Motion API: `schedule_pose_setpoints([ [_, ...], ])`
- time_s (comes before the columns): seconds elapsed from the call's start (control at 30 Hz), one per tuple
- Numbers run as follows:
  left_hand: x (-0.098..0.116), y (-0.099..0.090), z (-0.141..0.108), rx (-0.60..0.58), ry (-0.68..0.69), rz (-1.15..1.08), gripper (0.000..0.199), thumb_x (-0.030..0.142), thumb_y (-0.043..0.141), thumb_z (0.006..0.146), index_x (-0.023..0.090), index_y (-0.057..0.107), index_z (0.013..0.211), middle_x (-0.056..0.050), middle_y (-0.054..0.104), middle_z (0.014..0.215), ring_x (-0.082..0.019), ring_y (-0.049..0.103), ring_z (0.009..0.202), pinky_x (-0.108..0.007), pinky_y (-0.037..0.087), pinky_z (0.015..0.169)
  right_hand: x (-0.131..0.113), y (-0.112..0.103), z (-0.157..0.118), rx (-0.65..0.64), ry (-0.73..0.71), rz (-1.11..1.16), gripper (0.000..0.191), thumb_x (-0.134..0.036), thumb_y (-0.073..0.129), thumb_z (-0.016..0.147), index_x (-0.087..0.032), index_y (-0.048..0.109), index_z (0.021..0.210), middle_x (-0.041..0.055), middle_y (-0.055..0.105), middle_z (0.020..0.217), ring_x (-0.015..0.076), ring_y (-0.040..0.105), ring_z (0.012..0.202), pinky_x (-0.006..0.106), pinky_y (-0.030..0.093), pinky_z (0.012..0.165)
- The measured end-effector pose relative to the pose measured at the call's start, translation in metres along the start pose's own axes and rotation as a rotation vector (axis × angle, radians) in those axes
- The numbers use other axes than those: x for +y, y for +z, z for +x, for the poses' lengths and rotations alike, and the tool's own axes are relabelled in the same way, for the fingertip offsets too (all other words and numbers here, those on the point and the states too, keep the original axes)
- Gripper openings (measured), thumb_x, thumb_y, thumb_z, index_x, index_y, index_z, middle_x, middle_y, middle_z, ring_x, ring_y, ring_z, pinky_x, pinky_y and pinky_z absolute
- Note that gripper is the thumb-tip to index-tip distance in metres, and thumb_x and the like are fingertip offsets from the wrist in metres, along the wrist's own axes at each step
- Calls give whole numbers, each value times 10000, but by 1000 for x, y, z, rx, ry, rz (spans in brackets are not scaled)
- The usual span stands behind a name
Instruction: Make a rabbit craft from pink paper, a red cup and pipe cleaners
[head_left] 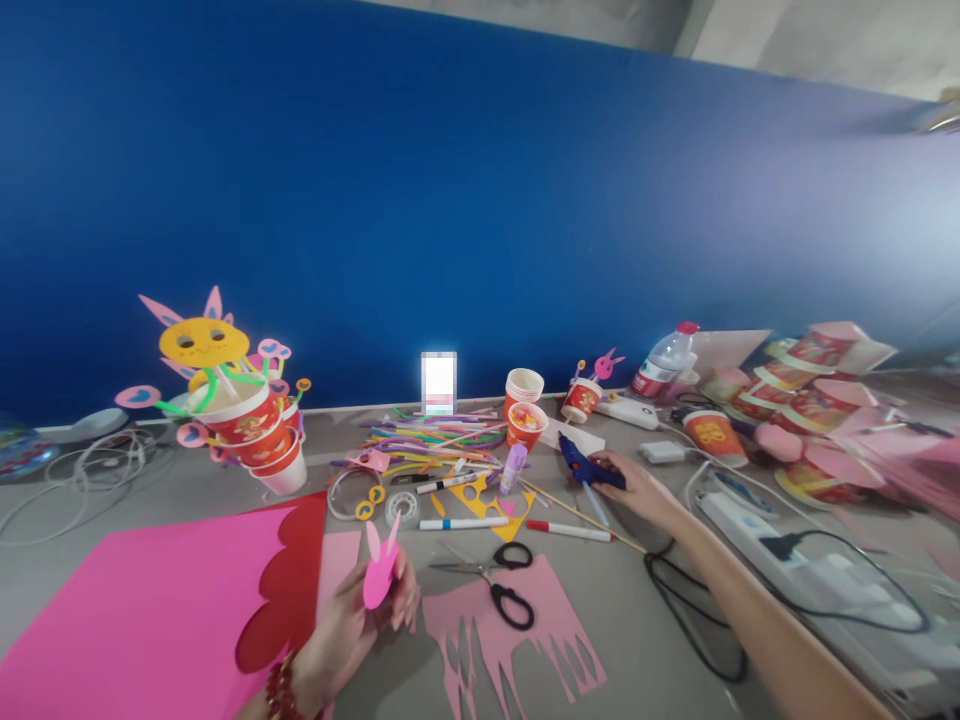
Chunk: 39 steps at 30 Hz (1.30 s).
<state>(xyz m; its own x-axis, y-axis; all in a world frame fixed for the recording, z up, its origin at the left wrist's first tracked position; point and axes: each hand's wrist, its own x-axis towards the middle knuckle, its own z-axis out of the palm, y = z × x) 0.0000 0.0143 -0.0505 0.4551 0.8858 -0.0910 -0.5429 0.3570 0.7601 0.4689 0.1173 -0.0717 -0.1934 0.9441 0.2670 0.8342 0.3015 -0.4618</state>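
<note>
Bunny (379, 577) pinched in left fingers (406, 592), ears sticking up above them. Right fingers (613, 466) wrapped on glue gun (582, 463), nozzle pointing away. Scissors (489, 570) partly on pink sheet (525, 620), right of bunny. Markers (463, 524) beyond, cups (526, 424) farther back on desk (622, 620).

Pink bunny-eared cutout (380, 580), dk blue glue gun (581, 466), blk-handled scissors (486, 572), blue bkgd panel (450, 200).

Left fingers (406, 588) hold a pink rabbit cutout (379, 580). Right fingers (618, 464) grasp a blue glue gun (585, 467). Scissors (487, 573) lie between them
</note>
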Motion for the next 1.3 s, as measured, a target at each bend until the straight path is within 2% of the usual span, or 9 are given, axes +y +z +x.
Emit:
schedule_pose_setpoints([
  [0.43, -2, -3, 0, -7, -6, -7, 231, 340, 509, 905, 162, 541, 760, 9, 460, 608, -126, 392, 529, -300, 344, 595, -8, -5, -2, 8, -17, -90, 427, -223, 512, 691, -221, 596, 1110, 79, 693, 971, 286, 661, 876, 432, 530, 828],
  [0.57, -4, -4, 0, -9, 7, -8, 248, 342, 482, 925, 160, 549, 770, 7, 465, 599, -131, 413, 529, -308, 362, 600, -22, -16, -5, 67, -8, -157, 449, -252, 530, 718, -209, 569, 1163, 122, 663, 1047, 339, 631, 953, 515, 480, 895],
  [0.67, -4, -2, 1, -2, 16, -6, 203, 311, 524, 901, 164, 548, 764, 13, 463, 574, -126, 418, 513, -298, 367, 584, -59, -23, -8, 226, 3, -217, 386, -303, 510, 798, -233, 556, 1175, 139, 634, 1091, 372, 590, 1026, 551, 420, 952],
  [0.73, -2, 0, 2, 0, 33, -10, 173, 290, 565, 872, 164, 550, 755, 18, 460, 567, -119, 418, 496, -291, 371, 569, -97, -19, -14, 322, -2, -170, 280, -348, 482, 858, -272, 571, 1112, 121, 648, 1009, 358, 605, 988, 521, 449, 917],
  [0.8, -1, 2, 3, 14, 39, -6, 188, 306, 584, 867, 163, 553, 748, 20, 461, 558, -114, 421, 482, -285, 372, 551, -144, -7, -22, 316, -29, -11, 184, -384, 489, 886, -312, 588, 1023, 102, 666, 962, 339, 626, 943, 481, 488, 857],
  [0.9, -3, 1, 3, 73, 70, 34, 263, 386, 607, 870, 165, 549, 741, 23, 480, 564, -110, 448, 486, -268, 369, 534, -216, 24, -38, 91, -90, 275, 100, -394, 516, 899, -344, 602, 889, 48, 679, 845, 278, 645, 782, 417, 523, 709],
  [1.0, -7, -1, 1, 218, 109, 173, 315, 456, 635, 850, 174, 541, 747, 32, 510, 558, -99, 463, 480, -232, 337, 493, -269, 58, -46, -183, -117, 519, 100, -428, 596, 855, -328, 597, 842, 5, 662, 752, 219, 612, 655, 344, 507, 590],
  [1.13, -7, -3, -1, 315, 182, 417, 347, 498, 565, 885, 171, 552, 768, 51, 505, 524, -78, 422, 444, -205, 312, 456, -296, 88, -42, -269, 28, 746, 191, -416, 623, 863, -232, 584, 829, 9, 654, 752, 176, 614, 674, 265, 479, 595],
  [1.3, -1, 1, -3, 321, 239, 521, 341, 481, 515, 914, 170, 536, 776, 51, 501, 556, -81, 446, 480, -200, 350, 482, -288, 105, -34, -219, 106, 802, 239, -390, 572, 903, -183, 580, 783, 11, 607, 709, 145, 557, 618, 229, 393, 534],
])
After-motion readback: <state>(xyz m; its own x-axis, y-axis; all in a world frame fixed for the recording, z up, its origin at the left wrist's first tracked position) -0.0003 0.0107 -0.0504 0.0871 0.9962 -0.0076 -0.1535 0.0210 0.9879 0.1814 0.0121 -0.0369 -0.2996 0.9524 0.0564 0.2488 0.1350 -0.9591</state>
